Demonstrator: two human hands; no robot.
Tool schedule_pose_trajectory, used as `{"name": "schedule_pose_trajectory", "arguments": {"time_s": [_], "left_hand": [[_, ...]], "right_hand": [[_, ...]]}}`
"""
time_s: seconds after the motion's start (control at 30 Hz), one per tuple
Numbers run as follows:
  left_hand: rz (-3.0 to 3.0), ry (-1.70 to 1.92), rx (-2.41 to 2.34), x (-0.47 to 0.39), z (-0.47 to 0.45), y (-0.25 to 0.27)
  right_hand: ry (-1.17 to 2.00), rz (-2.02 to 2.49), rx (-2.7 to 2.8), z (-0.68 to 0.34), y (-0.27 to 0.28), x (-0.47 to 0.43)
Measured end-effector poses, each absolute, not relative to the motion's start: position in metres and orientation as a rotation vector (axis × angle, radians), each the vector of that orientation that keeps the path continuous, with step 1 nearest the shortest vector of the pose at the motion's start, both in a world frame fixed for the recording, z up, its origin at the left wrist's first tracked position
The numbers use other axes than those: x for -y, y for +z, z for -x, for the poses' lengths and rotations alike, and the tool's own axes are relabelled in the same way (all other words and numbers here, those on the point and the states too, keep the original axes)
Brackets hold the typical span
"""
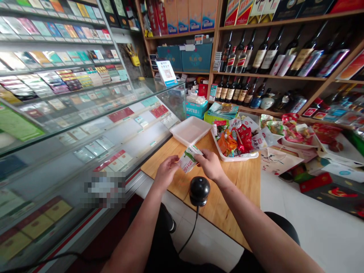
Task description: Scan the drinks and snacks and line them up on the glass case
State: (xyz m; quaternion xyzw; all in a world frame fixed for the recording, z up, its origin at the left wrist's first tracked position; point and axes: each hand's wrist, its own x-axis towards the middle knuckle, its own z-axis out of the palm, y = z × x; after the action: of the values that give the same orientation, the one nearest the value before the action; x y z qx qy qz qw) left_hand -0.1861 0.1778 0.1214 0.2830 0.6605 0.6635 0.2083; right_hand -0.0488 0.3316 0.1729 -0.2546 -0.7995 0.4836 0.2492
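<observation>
Above the wooden table, a small white snack packet (188, 159) with green and pink print is held at a tilt between my two hands. My right hand (211, 165) is closed on its right edge, thumb and fingers pinching it. At the packet's left edge, my left hand (167, 172) has its fingers curled, the tips pinching the side. Just behind the packet stands a shallow white tray (191, 130) with nothing seen inside. To its right, a white basket (241, 157) is heaped with colourful snack packets (237, 138). A black rounded device (199, 190) with a cable sits nearer my body.
A glass display counter (127, 117) with flat boxes runs along the left. Shelves (273, 76) of bottles stand at the back. More snack packets (295, 129), a paper bag (280, 161) and boxes (332, 193) lie to the right. A QR-code stand (167, 73) rests on the counter.
</observation>
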Motion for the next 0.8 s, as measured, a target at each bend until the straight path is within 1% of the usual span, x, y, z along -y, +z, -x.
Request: {"name": "schedule_pose_trajectory", "arguments": {"time_s": [0.2, 0.47, 0.67, 0.73, 0.8], "left_hand": [[-0.937, 1.784, -1.596, -0.132, 0.194, 0.163], [-0.994, 1.734, -1.589, -0.067, 0.216, 0.198], [-0.925, 2.058, -1.632, -0.033, 0.227, 0.222], [-0.897, 2.185, -1.672, -0.025, 0.233, 0.233], [-0.849, 2.314, -1.735, -0.017, 0.240, 0.244]], "right_hand": [[1.498, 0.363, 2.277, 0.064, 0.213, -0.307], [1.665, -0.121, 2.368, 0.100, 0.259, -0.267], [1.554, -0.337, 2.405, 0.138, 0.300, -0.230], [1.431, -0.273, 2.360, 0.153, 0.311, -0.215], [1.222, -0.121, 2.257, 0.166, 0.319, -0.199]]}}
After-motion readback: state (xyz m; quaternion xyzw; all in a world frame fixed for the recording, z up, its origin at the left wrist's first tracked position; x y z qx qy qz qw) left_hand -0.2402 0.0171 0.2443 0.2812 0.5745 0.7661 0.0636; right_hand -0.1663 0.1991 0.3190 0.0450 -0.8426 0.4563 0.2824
